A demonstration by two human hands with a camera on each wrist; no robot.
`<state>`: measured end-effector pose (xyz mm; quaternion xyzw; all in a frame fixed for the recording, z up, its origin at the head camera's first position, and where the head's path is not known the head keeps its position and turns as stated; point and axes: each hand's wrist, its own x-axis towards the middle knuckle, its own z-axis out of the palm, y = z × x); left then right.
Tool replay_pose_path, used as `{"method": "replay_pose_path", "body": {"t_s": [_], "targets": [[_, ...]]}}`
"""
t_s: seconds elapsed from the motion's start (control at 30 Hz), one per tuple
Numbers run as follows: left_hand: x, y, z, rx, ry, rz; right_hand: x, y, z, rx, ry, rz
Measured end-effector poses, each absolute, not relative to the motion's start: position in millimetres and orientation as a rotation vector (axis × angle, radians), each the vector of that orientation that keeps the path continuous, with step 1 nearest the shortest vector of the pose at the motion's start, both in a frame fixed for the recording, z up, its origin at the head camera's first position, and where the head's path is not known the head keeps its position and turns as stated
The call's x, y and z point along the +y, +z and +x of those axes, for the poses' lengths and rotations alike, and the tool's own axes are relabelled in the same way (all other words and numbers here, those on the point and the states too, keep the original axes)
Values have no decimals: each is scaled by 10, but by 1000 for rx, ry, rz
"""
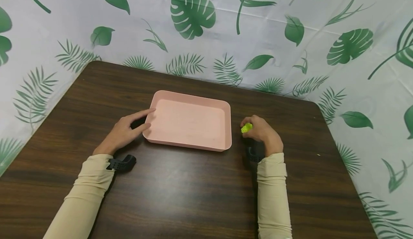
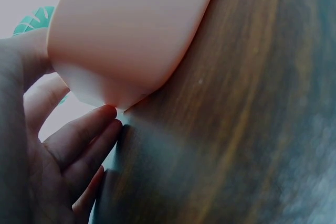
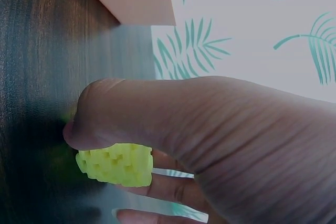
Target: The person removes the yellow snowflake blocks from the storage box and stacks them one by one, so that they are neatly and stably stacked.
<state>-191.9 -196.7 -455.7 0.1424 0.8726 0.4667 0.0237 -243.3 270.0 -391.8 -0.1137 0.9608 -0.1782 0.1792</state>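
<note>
A shallow pink rectangular tray [image 1: 190, 124] lies on the table with nothing in it. At its left end my left hand [image 1: 124, 131] holds the wall, thumb and index finger over the rim. In the left wrist view, other fingertips [image 2: 109, 113] of that hand meet the tray's outside low down near the tabletop. To the right of the tray, my right hand [image 1: 261, 129] pinches a small bright yellow-green knobbly piece [image 3: 118, 165] between thumb and fingers. Notches and bumps cover its surface; the thumb hides part of it. That hand is low over the table.
The dark wood-grain table [image 1: 180, 196] has rounded far corners. A white cloth [image 1: 222, 27] with green leaf prints hangs behind it and along the sides. Black bands [image 1: 122, 163] sit on both wrists over beige sleeves [image 1: 274, 196].
</note>
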Motion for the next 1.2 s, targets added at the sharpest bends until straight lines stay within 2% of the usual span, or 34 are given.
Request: {"method": "replay_pose_path", "body": {"t_s": [1.2], "targets": [[-1961, -4556, -1905, 2700, 1443, 439, 2704, -3971, -2417, 2707, -531, -286]]}}
